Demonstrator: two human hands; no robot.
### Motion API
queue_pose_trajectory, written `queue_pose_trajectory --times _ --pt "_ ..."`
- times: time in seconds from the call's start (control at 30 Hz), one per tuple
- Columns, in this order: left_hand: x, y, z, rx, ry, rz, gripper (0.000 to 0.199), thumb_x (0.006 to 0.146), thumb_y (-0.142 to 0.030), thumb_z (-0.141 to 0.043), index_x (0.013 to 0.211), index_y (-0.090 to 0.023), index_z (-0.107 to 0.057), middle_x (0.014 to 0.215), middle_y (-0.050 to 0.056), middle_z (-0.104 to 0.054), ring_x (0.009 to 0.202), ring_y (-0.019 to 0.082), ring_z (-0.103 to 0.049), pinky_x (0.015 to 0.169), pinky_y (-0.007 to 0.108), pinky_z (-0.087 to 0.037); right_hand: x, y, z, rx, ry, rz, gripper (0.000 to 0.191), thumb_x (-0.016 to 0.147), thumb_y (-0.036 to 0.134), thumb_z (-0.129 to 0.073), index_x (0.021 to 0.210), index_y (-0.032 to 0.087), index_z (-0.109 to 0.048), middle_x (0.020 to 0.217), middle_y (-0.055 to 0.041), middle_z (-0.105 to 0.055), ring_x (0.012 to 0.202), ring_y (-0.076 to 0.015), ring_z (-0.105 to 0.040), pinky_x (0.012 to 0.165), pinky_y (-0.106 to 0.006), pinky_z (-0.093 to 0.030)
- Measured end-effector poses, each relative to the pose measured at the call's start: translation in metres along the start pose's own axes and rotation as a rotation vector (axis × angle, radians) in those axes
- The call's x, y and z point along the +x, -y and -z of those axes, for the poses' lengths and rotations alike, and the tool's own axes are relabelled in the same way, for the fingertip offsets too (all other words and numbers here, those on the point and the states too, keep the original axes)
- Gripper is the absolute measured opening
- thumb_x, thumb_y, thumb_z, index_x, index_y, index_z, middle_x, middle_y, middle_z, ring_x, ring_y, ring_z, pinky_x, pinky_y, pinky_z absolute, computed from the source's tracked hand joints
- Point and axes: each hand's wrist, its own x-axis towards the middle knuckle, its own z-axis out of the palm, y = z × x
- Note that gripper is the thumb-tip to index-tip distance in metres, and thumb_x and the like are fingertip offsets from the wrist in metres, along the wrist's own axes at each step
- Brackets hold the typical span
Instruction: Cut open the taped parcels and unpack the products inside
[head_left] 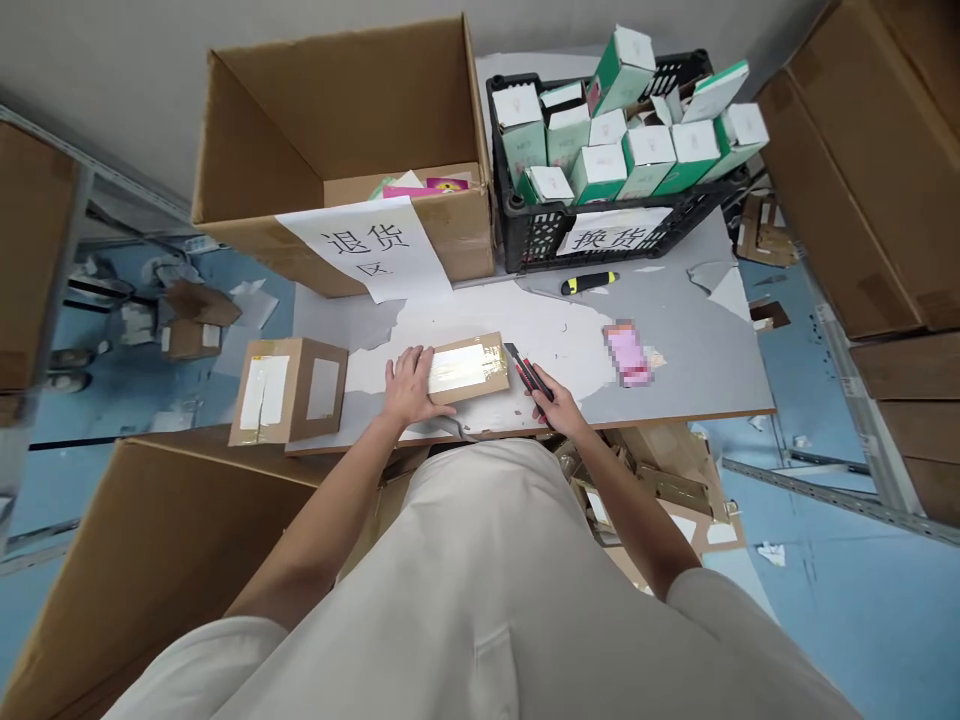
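Note:
A small cardboard box (466,366) with a white label and clear tape lies on the table in front of me. My left hand (410,388) grips its left end, fingers over the top and thumb along the near side. In my right hand (556,402) is a black and red utility knife (531,375). Its tip points at the box's right end, a small gap away from the cardboard. Another cardboard box (319,392) with white labels stands left of my left hand, at the table's front left corner.
A large open carton (262,245) bearing a paper sign stands at the back left. Beside it, a black crate (536,235) holds several green and white boxes. A yellow and black knife (590,283) and a blurred pink item (630,353) lie on the table (697,365).

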Motion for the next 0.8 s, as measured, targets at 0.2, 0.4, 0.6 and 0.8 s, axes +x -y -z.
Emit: queue_pose_trajectory --times 0.2,0.4,0.6,0.8 --pt "0.002 0.0 -0.003 -0.036 -0.072 -0.03 0.118 0.048 -0.073 -0.073 0.141 -0.014 -0.033 0.136 0.024 -0.04 0.129 0.043 -0.035 0.108 0.057 -0.022 0.001 0.003 0.003 0.017 0.035 -0.012 0.069 0.083 0.045 -0.057 0.147 0.028 -0.035 0.091 -0.0021 -0.066 0.045 -0.005 -0.052 0.039 -0.019 -0.045" --pt "0.004 0.006 -0.01 -0.123 -0.137 -0.102 0.12 0.043 -0.069 -0.077 0.138 -0.011 -0.034 0.131 0.022 -0.04 0.124 0.042 -0.036 0.108 0.054 -0.028 0.007 0.012 0.017 -0.013 0.134 -0.027 0.066 0.084 0.041 -0.057 0.146 0.03 -0.037 0.076 0.0035 -0.059 0.04 -0.0041 -0.048 0.036 -0.018 -0.041" --pt "0.006 0.008 -0.015 -0.109 -0.131 -0.068 0.114 0.045 -0.062 -0.079 0.138 -0.013 -0.035 0.131 0.021 -0.04 0.123 0.041 -0.036 0.106 0.055 -0.029 0.009 0.022 0.029 -0.058 0.251 -0.024 0.066 0.085 0.035 -0.057 0.147 0.031 -0.034 0.072 0.0055 -0.056 0.04 -0.0033 -0.046 0.038 -0.018 -0.041" --pt "0.009 0.009 -0.016 -0.132 -0.139 -0.065 0.116 0.043 -0.063 -0.079 0.138 -0.012 -0.035 0.129 0.021 -0.04 0.121 0.04 -0.037 0.107 0.054 -0.03 -0.001 0.019 0.047 -0.083 0.378 -0.06 0.066 0.083 0.034 -0.06 0.145 0.031 -0.038 0.069 0.0063 -0.057 0.039 -0.0042 -0.045 0.036 -0.018 -0.041"
